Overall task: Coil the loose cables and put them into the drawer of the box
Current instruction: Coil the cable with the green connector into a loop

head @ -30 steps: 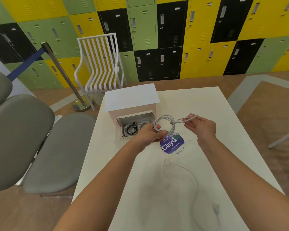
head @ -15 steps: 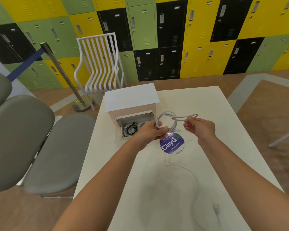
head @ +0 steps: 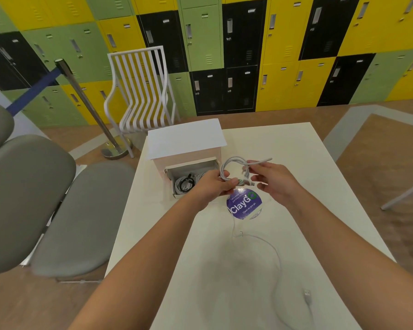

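— What do we see of the person's body?

— Two bare forearms reaching in from the lower edge, ending in the left hand (head: 212, 186) and the right hand (head: 275, 181).

— Do we see anything worn?

— We make out bare wrists and bare fingers, and the forearms run uncovered right to the lower edge.

Left hand (head: 211, 185) hides the drawer's (head: 191, 168) right side and part of the cables inside (head: 185, 183). Sticker's (head: 243, 204) small print too fine to read. Loose cable (head: 275, 258) runs off the bottom edge. Both elbows cut off.
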